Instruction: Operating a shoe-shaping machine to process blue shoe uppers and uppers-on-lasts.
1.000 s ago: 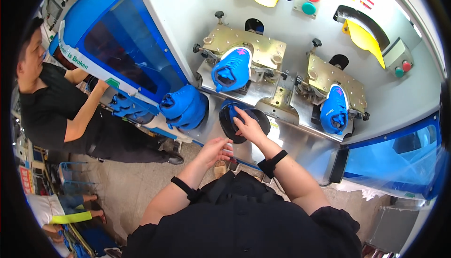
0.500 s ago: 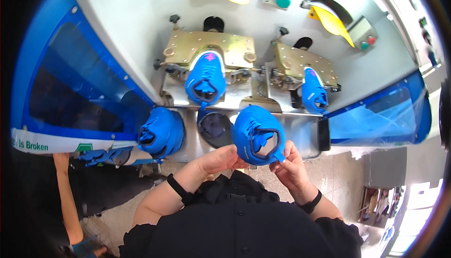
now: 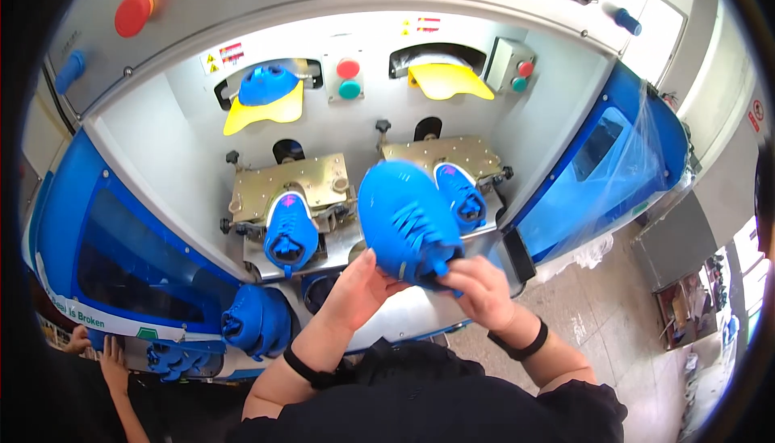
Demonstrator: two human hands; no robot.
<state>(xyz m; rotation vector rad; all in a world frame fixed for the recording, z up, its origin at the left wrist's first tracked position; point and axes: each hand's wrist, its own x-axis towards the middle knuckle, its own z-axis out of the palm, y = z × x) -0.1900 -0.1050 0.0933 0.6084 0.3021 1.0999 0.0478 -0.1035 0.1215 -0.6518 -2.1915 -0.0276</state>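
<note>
A blue lace-up shoe upper [image 3: 400, 221] is held up in front of the machine, toe away from me and heel toward me. My left hand [image 3: 359, 288] supports its left side, thumb upright against it and fingers partly hidden beneath. My right hand [image 3: 483, 291] pinches the heel opening near the pull tab. Behind it, one blue upper [image 3: 291, 237] sits toe-first at the left metal clamp [image 3: 289, 185], and another upper [image 3: 462, 197] at the right clamp [image 3: 444, 155], partly covered by the held one.
Nested blue uppers [image 3: 257, 322] rest on the left ledge. A blue piece [image 3: 269, 85] sits over a yellow flap at the upper left; another yellow flap [image 3: 450, 80] hangs right. Blue side panels [image 3: 137, 249] flank the machine. A co-worker's hand [image 3: 115, 362] is at the lower left.
My view has tilted up, showing more of the machine's top panel. The held upper has risen and moved toward the clamps, its toe turned up; my hands went with it.
</note>
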